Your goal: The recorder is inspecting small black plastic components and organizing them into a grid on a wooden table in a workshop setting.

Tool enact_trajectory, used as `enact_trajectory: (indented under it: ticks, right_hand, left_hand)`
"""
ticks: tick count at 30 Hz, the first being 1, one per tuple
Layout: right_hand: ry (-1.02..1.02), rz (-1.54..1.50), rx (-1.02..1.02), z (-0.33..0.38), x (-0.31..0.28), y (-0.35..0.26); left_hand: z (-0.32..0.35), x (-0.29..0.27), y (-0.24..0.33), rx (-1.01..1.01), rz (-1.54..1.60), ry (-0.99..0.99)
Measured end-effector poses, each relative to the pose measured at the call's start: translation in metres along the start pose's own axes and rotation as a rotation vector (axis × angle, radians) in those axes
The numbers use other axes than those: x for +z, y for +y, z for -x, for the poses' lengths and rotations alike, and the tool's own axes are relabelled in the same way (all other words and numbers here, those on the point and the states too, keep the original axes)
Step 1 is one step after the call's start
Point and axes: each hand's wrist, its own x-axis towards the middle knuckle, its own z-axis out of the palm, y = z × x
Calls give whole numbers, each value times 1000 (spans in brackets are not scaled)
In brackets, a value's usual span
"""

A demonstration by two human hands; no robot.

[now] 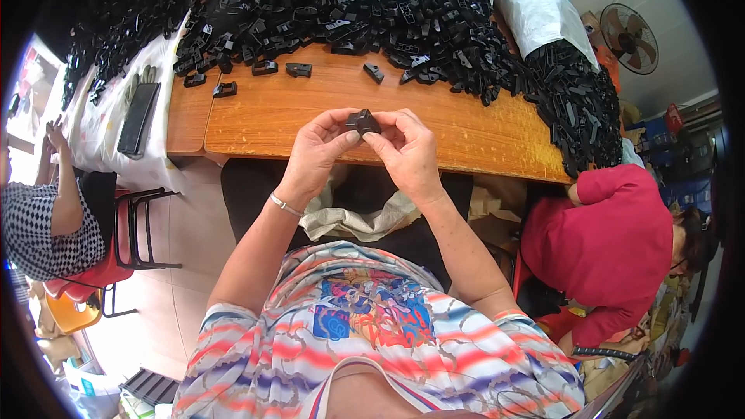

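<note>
Both hands, left hand (317,147) and right hand (409,151), pinch one small black plastic part (362,122) between the fingertips, just above the wooden tabletop (310,109), near the big heap of black parts (403,8).

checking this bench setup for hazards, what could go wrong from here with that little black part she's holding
1. The small black part is pinched only at the fingertips of the left hand and right hand, out past the wooden table edge and over the lap; a slip would likely drop it into the cloth or onto the floor.
2. The big pile of black parts reaches the table's right edge, so pieces could slide off toward the person in red.
</note>
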Motion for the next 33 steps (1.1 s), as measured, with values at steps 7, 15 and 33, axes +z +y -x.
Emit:
enact_trajectory:
  ticks: [7,15,33]
  right_hand:
    - [-50,115,15,2,-2,5]
    - [59,389,-321,8,12,9]
    - [-99,706,-281,-81,-23,42]
  left_hand:
    - [4,1,3,-7,-52,20]
    - [15,24,4,182,-431,82]
    - [33,-1,8,522,-1235,56]
